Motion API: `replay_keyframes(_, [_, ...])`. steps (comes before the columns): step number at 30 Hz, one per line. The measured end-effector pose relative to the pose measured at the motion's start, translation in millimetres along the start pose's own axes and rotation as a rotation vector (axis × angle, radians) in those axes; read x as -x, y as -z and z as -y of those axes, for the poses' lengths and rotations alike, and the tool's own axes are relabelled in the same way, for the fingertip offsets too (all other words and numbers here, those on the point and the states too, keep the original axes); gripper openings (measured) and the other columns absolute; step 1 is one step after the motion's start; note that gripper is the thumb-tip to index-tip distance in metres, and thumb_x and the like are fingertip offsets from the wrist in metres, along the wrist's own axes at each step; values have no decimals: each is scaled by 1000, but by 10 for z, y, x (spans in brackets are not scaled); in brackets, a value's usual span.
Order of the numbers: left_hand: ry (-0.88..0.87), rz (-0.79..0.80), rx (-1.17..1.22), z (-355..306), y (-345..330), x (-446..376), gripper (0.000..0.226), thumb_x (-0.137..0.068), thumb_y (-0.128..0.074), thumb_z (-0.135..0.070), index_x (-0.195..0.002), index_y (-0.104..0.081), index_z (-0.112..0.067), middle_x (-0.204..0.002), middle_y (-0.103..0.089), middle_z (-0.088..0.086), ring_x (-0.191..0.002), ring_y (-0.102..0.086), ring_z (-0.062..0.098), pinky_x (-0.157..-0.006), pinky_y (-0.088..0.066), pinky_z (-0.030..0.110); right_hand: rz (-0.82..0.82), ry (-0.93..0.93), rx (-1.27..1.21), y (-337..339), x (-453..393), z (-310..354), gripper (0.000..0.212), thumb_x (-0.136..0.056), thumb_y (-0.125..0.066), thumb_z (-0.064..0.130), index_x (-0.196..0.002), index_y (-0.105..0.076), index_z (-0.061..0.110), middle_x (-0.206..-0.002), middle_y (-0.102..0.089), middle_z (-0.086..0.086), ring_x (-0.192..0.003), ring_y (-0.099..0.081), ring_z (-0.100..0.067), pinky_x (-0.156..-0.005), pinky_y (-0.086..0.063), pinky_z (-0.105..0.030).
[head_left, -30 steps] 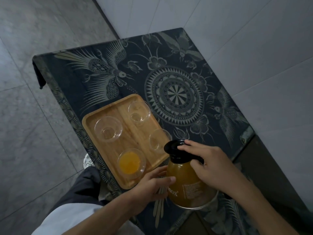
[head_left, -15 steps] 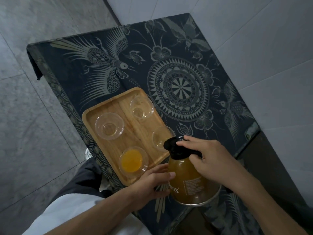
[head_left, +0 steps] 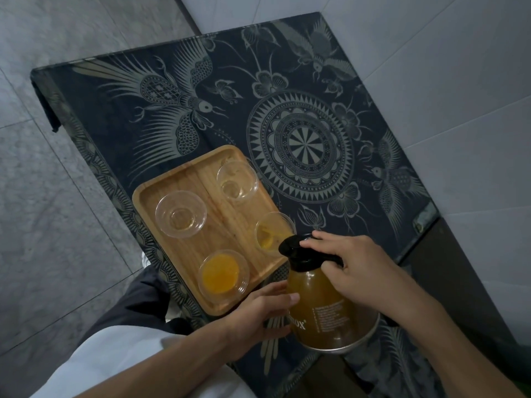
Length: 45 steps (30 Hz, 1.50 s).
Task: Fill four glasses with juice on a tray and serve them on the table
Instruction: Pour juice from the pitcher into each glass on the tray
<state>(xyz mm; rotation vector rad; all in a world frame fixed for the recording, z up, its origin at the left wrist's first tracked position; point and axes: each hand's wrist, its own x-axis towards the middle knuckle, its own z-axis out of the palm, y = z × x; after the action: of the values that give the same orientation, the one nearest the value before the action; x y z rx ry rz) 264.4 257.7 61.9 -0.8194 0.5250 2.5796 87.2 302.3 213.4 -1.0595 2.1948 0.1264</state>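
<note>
The jug (head_left: 324,305) is amber glass w/ a black lid and spout, a metal band round the base, white print on its side; it's full of brownish-orange juice. It tilts spout-first toward the wooden tray (head_left: 184,254), over the table's near right part, base just past the tray's near-right corner. The right hand (head_left: 356,268) is wrapped round the black handle at the top, fingers over the lid. The left hand (head_left: 258,311) presses open-palmed against the jug's side, thumb on the glass, not closed round it.

Count: 4 clear glasses on 1 tray, 1 jug, 2 hands. The near-left glass (head_left: 222,272) holds orange juice. The near-right glass (head_left: 273,232) sits right under the spout w/ a thin stream and a little juice in the bottom. The far-left glass (head_left: 181,214) and far-right glass (head_left: 238,180) look empty. All 4 stand upright, apart from each other.

The tray lies on the dark patterned tablecloth (head_left: 301,145) at the table's left-near side, its left rim close to the table edge. Cloth hangs over the left and far edges. The far and right parts of the tabletop are open room. A tiled wall (head_left: 431,67) runs along the right side; grey floor tiles (head_left: 57,196) lie to the left. Dark trousers and a white shirt show at the near edge.
</note>
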Motion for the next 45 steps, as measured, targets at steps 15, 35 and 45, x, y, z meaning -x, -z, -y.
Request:
replay_keyframes(15, [-16,-20,-11,-19,-20,28,78,-74,-84,-43,-144,-53,-33,-139,-67,-2,-133,-58,20,-116,-44,49,-6,1,4,9,-9,19,54,-93,-54,20,-135,-57,55,-153,-48,21,-60,-60,9,-56,-40,-11])
replay_keyframes(35, [24,-16,-41,-66,-48,88,78,-74,-82,-43,-145,-53,-32,-138,-68,-1,-132,-59,20,-117,-43,47,-38,-8,43,-3,35,79,53,-94,-54,20,-136,-57,53,-153,-49,18,-49,-39,6,-65,-41,-15])
replay_keyframes(45, [76,-1,-23,-69,-76,149,59,-77,-79,-38,-134,-65,-31,-128,-73,-1,-132,-59,24,-119,-42,47,-12,-34,31,3,65,100,53,-95,-53,20,-136,-57,52,-153,-48,19,-50,-38,5,-60,-38,-11])
